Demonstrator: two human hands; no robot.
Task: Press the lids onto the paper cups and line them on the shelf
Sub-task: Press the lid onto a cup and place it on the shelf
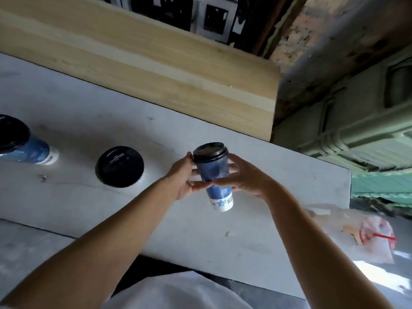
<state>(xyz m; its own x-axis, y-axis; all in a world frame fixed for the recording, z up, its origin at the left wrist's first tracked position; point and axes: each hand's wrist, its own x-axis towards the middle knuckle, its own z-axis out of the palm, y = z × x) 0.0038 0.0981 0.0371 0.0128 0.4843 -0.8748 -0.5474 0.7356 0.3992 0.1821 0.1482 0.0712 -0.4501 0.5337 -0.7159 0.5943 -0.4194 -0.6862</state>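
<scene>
A blue paper cup with a white base band and a black lid on top is held between both hands above the white shelf. My left hand grips its left side and my right hand wraps its right side. Two more lidded cups stand on the shelf to the left: one seen from straight above, showing mostly its black lid, and another blue cup at the far left edge, partly cut off.
A pale wooden board runs along the back of the shelf. A clear plastic bag with red print lies at the right, beyond the shelf's end. Green corrugated structures sit at the right.
</scene>
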